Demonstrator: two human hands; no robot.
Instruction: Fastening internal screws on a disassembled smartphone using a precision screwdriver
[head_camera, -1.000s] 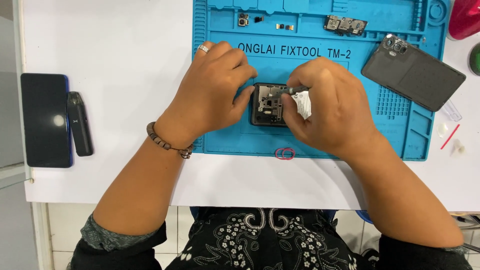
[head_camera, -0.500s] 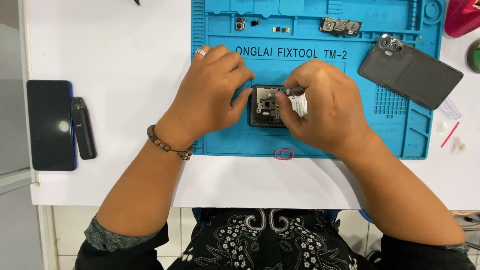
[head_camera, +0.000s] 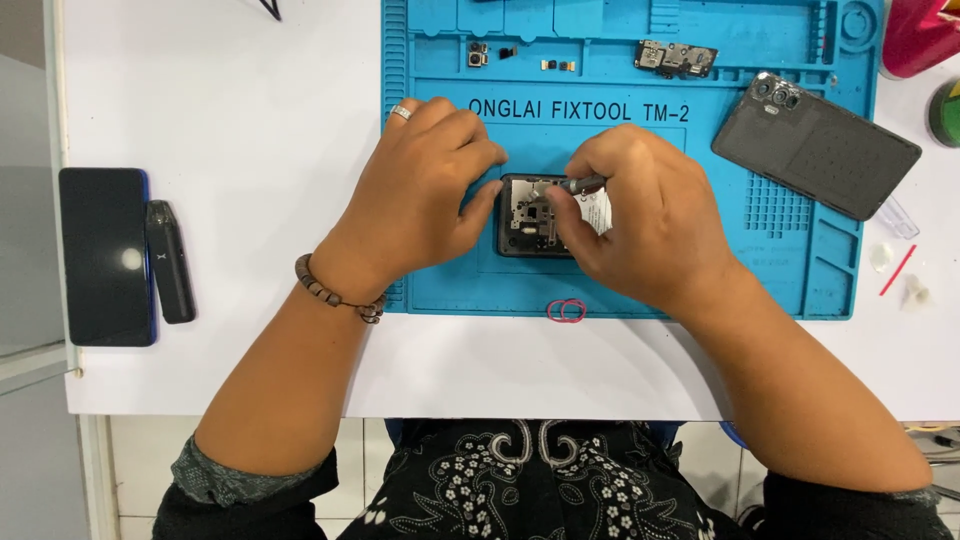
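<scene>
Bare white table (head_camera: 230, 90) lies left of the blue repair mat (head_camera: 800, 270). The left hand (head_camera: 420, 190), fingers curled, steadies the opened phone (head_camera: 525, 215). The right hand (head_camera: 640, 215) pinches a screwdriver (head_camera: 580, 185) over it.

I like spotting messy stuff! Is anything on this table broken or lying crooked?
Yes. The opened phone between the left hand and right hand has its insides showing. Its dark back cover lies slanted, partly off the blue mat. Small loose parts sit in the mat's top trays. Nothing looks spilled.

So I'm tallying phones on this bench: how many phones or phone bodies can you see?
3: an opened phone under both hands on the blue mat, a grey back cover at the mat's right, a dark phone far left. The hands may hide more.
</scene>
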